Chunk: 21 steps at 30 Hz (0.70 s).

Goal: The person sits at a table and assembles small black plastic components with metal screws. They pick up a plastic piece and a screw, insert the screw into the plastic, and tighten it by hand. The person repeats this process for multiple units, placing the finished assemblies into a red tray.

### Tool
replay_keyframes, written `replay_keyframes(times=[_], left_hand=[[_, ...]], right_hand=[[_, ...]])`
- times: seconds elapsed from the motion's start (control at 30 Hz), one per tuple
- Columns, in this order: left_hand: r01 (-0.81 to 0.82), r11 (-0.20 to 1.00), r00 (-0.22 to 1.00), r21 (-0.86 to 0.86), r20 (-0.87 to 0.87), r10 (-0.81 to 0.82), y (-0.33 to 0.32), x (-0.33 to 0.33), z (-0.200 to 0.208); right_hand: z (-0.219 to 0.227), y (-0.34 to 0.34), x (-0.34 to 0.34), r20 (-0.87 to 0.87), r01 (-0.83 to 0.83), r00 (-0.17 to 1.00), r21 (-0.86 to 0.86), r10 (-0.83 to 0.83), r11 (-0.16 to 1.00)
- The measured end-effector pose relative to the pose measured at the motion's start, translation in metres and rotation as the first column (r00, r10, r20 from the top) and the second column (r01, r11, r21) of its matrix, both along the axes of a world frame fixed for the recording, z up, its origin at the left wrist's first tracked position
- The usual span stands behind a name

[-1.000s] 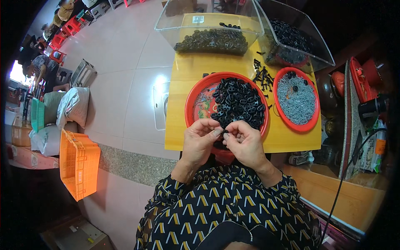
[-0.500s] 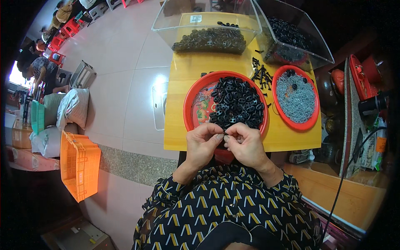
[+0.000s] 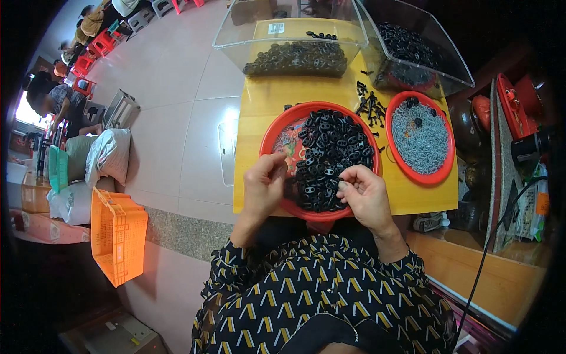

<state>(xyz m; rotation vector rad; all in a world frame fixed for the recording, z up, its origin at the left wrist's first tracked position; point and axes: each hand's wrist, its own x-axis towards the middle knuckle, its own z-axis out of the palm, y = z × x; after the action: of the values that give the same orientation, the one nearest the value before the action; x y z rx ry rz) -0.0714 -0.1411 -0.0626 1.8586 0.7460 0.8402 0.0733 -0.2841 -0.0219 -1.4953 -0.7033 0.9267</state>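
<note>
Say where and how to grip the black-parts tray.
Likely best by its rim, at left and right, coming from the near side: the rim is raised above the tray floor, giving an edge to pinch. The parts heap toward the right, so that side probably weighs more.

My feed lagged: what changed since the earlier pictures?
The left hand moved left, over the left rim of the near red tray; the right hand moved right, fingers over the black pieces. Whether either holds anything is unclear. That tray and the metal-piece tray stayed put.

Pale tiled floor (image 3: pixel 159 141), bright glare (image 3: pixel 230 112), red stools (image 3: pixel 103 42).
</note>
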Motion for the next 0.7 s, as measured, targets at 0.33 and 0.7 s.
replay_keyframes(times=[0.33,0.7], left_hand=[[0.166,0.865,0.97,0.474,-0.237,-0.057,0.011,0.024,0.009],[0.3,0.883,0.913,0.362,-0.375,-0.157,0.016,0.03,0.001]], right_hand=[[0.002,-0.007,0.001,-0.004,0.004,1.0,0.016,-0.004,1.0],[-0.003,-0.006,0.0,-0.015,-0.01,1.0,0.003,0.01,1.0]])
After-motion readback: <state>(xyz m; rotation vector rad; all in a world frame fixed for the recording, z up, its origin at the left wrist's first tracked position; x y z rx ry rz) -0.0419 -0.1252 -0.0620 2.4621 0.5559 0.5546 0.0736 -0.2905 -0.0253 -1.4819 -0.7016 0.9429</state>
